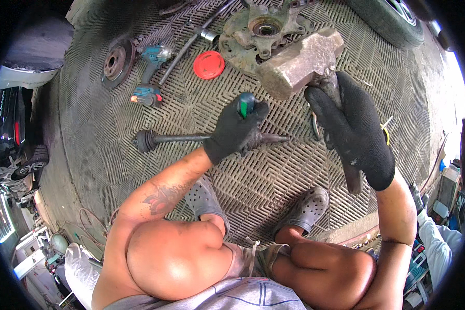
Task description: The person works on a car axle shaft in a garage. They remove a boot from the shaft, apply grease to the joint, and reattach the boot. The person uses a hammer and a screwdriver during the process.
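Observation:
My left hand [232, 129], in a black glove, is closed around a screwdriver [246, 104] with a green and dark handle. The handle's end points up at me; its blade is hidden below my fist. Beneath that hand an axle shaft [183, 138] lies crosswise on the floor, its thick joint to the left and its splined end to the right. Also gloved in black, my right hand [357, 129] grips a sledgehammer [297, 64] close below its worn, heavy head. The hammer is raised to the right of the screwdriver, the two apart, and its handle's lower end sticks out below my palm.
Beyond my hands lie a rusty wheel hub knuckle [266, 27], a red round lid [208, 64], a long bar [183, 51], a teal cordless impact wrench [151, 72] and a brake disc [118, 63]. A wheel [390, 23] rests at far right. My feet stand on the ribbed floor mat [263, 191].

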Motion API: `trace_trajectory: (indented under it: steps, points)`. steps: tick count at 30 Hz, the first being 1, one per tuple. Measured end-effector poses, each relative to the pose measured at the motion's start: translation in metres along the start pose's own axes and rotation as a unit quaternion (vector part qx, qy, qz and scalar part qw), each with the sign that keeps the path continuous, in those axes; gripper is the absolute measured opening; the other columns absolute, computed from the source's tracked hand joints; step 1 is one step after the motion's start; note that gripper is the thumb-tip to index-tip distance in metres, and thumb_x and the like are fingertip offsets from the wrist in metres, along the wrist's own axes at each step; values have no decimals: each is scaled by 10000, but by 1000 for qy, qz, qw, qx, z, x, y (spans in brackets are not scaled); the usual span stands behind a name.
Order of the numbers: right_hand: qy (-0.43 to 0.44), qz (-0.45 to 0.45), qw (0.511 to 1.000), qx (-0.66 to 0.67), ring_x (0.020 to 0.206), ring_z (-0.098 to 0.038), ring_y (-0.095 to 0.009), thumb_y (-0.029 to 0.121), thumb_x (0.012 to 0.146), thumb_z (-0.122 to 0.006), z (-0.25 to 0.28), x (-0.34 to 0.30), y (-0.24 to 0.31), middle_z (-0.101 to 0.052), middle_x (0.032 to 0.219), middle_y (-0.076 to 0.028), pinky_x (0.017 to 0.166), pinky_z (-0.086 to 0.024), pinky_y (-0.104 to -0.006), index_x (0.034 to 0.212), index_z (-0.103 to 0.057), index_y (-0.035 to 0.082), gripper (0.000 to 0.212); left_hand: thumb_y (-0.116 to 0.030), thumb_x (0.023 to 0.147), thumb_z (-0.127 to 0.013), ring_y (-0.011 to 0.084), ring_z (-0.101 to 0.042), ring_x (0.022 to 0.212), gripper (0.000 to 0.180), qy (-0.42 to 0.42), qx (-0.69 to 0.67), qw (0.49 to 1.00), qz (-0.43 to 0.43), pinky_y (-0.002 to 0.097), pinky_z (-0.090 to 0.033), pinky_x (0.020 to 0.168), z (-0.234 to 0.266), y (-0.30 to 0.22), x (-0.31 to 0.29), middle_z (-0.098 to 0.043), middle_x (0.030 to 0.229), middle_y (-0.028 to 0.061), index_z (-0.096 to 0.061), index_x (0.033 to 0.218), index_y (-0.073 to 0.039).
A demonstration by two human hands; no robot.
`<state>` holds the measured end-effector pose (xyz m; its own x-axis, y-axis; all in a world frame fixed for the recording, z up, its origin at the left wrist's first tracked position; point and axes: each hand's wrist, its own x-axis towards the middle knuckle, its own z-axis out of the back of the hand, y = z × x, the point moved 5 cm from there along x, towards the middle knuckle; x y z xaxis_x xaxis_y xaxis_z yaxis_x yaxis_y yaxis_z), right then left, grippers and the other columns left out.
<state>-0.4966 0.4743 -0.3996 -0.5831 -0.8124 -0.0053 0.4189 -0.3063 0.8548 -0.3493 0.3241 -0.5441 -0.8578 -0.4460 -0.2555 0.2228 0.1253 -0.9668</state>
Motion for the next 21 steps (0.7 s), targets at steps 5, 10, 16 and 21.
trace_trajectory:
  steps: [5,10,16,21]
  points:
    - [65,-105,992,22,678,-674,-351,336,965,-664,-5,-6,-11,-662,756,-212,642,-515,-425,1032,-638,-24,367,-146,923,-742,80,-598,775,224,-18,44,998,-36,273,-499,686,16,-10,9,-676,915,-9,-649,1096,-39]
    - [87,-85,992,-45,700,-680,-389,362,949,-676,-12,-6,-35,-658,753,-236,668,-517,-455,987,-628,-31,398,-300,937,-734,140,-586,733,334,-13,154,987,31,330,-503,705,46,-13,17,-669,851,56,-634,1099,-25]
    - [233,-35,950,-204,814,-677,-468,398,872,-709,-33,-27,-109,-671,821,-285,744,-536,-518,969,-637,-24,439,-364,894,-671,399,-681,984,365,59,553,831,20,504,-525,831,125,32,12,-706,1009,213,-639,1111,-73]
    - [386,-17,878,-281,811,-686,-458,441,852,-684,-67,-92,-163,-700,831,-239,749,-552,-540,1015,-658,31,442,-354,897,-666,369,-679,1028,395,8,610,792,34,486,-527,896,151,62,-1,-691,1111,186,-641,1168,-68]
